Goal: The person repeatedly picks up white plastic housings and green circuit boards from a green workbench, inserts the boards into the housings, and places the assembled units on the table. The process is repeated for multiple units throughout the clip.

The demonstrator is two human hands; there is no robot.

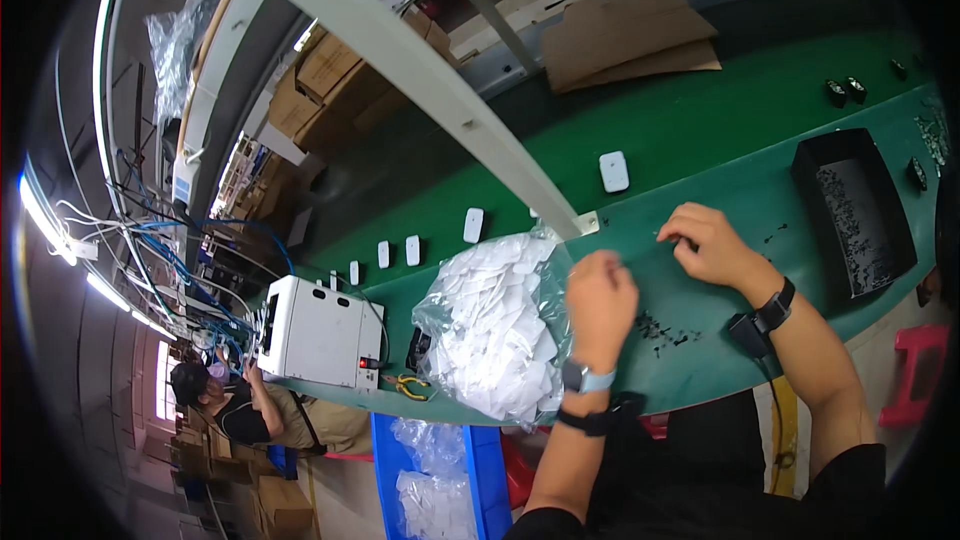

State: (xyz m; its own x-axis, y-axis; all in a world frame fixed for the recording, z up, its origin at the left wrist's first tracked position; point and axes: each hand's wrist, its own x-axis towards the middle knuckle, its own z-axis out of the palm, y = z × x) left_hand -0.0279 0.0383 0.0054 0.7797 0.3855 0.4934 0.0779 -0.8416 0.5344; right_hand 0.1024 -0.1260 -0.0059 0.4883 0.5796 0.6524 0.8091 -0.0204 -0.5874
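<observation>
My left hand (600,308) is over the green work table (700,360), just right of a clear plastic bag (500,325) full of flat white pieces. Its fingers are curled in and a little blurred, so anything inside them is hidden. To its right my right hand (712,248) is bent inward with thumb and fingers drawn together; whatever they pinch is too small to make out. Small black parts (662,334) lie scattered on the table below the two hands. A black tray (858,215) with many tiny black pieces stands at the right.
A green conveyor belt (680,140) carries white rectangular devices (614,172) behind the table. A white post (470,125) rises beside the bag. Yellow-handled pliers (410,386) and a white machine (322,335) are at left, near a seated co-worker (250,410). A blue bin (490,480) stands below.
</observation>
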